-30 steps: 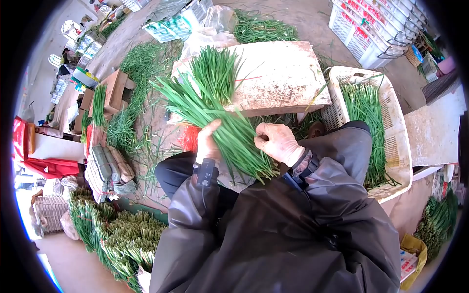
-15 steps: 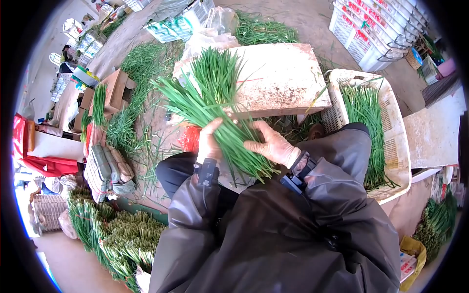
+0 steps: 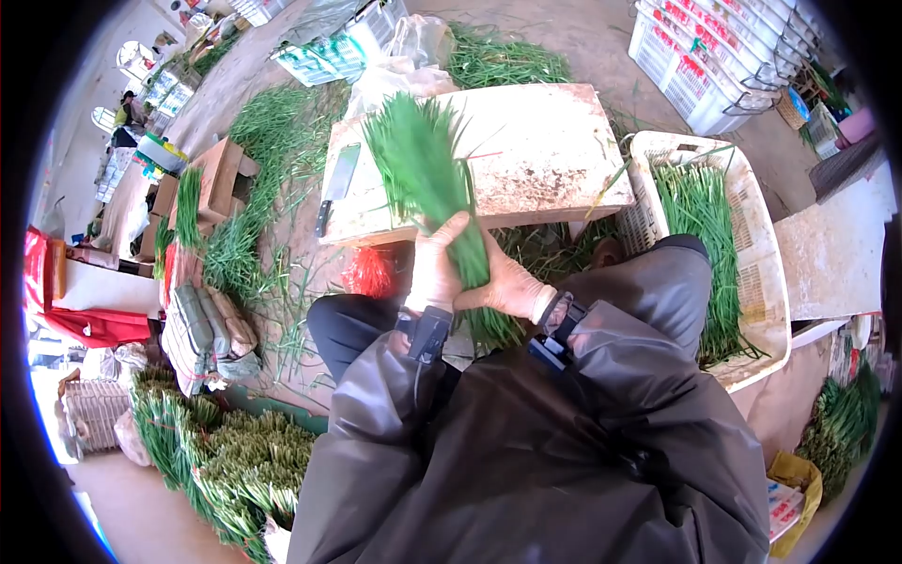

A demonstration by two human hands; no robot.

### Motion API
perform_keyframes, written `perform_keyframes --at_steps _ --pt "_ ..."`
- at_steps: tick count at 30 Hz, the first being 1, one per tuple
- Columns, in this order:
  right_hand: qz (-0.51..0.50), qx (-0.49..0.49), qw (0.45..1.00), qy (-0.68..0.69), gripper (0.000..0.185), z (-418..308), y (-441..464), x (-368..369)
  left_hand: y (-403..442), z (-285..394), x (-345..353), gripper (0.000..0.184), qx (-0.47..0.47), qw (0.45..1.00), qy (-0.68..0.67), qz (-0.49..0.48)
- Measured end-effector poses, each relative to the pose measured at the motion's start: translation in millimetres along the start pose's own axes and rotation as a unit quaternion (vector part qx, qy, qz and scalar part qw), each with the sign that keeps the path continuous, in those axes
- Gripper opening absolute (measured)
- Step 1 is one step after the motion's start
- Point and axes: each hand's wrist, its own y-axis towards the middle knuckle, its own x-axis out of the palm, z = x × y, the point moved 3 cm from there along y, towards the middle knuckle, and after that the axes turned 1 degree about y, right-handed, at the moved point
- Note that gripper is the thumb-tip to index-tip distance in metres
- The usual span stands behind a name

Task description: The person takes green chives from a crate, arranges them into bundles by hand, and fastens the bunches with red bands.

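Note:
Both gloved hands are wrapped round a bunch of garlic chives (image 3: 462,246) in front of my lap. My left hand (image 3: 435,268) grips it from the left, and my right hand (image 3: 507,282) closes on it from the right, lower down. The leafy tops point away from me over the low table (image 3: 536,141) and are smeared by motion; the stem ends hang toward my lap. Other green leaves (image 3: 387,141) lie on the table behind the bunch. A knife (image 3: 338,188) with a dark handle rests at the table's left end.
At my right stands a white crate (image 3: 766,282) holding chives. Red ties (image 3: 370,273) hang under the table's near edge. Tied bunches (image 3: 244,451) stand at lower left. Loose leaves (image 3: 272,122) cover the floor to the left. White crates (image 3: 695,75) are stacked at upper right. A person (image 3: 127,117) is far off.
The bunch has swung from leaning left to nearly upright, its tops moving right. My hands have come closer together round it, and the knife has come into sight.

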Motion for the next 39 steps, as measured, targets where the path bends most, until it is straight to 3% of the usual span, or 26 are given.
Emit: perform_keyframes --at_steps 2,4,6,11,15,19,21,22,23,24,28,29,33,37,39 --pt "-0.023 -0.025 0.993 0.111 0.124 8.1 8.0 -9.1 -1.6 4.1 16.5 0.06 0.002 0.998 -0.026 -0.053" --pt "0.008 0.072 0.974 0.214 0.079 2.5 3.0 -20.6 3.8 6.6 24.1 0.073 0.025 0.99 -0.034 -0.134" --pt "0.024 0.098 0.948 0.303 0.06 6.6 1.9 -29.3 11.4 5.9 27.8 0.077 0.036 0.982 -0.04 -0.179" --pt "0.033 0.133 0.886 0.443 0.043 14.7 0.8 -47.5 15.9 25.7 24.9 0.083 0.06 0.972 0.058 -0.222" --pt "0.04 0.11 0.861 0.496 0.046 14.2 3.5 -65.6 7.4 45.5 20.4 0.075 0.162 0.963 0.153 -0.151" --pt "0.054 0.059 0.862 0.501 0.063 11.4 11.6 -81.3 4.6 35.7 -6.5 0.062 0.096 0.975 0.201 -0.001" --pt "0.057 0.038 0.873 0.483 0.075 4.9 14.4 -85.7 1.4 14.8 -25.5 0.061 -0.045 0.988 0.147 -0.029" --pt "0.054 0.038 0.868 0.492 0.067 5.4 16.8 -87.1 -1.4 5.6 -32.2 0.061 -0.115 0.985 0.118 -0.043" --pt "0.049 0.039 0.864 0.5 0.06 5.9 19.5 -88.8 -3.6 -3.8 -31.5 0.064 -0.145 0.975 0.098 -0.137" --pt "0.045 0.039 0.859 0.508 0.052 6.1 21.9 -90.3 -7.3 -8.9 -26.7 0.066 -0.133 0.964 0.132 -0.188" --pt "0.058 0.113 0.899 0.419 0.039 -0.3 35.9 -94.1 -18.9 -34.0 -24.2 0.067 -0.177 0.957 0.104 -0.207" --pt "0.076 0.093 0.913 0.389 0.038 5.5 43.8 -94.6 -15.4 -42.7 -26.4 0.065 -0.185 0.958 0.097 -0.196" --pt "0.146 0.134 0.906 0.374 0.049 14.1 64.4 -87.1 -0.7 -65.1 -26.8 0.057 -0.277 0.948 0.021 -0.155" --pt "0.164 0.185 0.903 0.35 0.064 60.5 63.4 -86.8 16.0 -95.3 -51.1 0.05 -0.341 0.939 0.015 -0.029" --pt "0.193 0.18 0.913 0.312 0.066 68.3 58.7 -84.1 18.0 -104.5 -56.1 0.049 -0.334 0.942 0.028 -0.01"
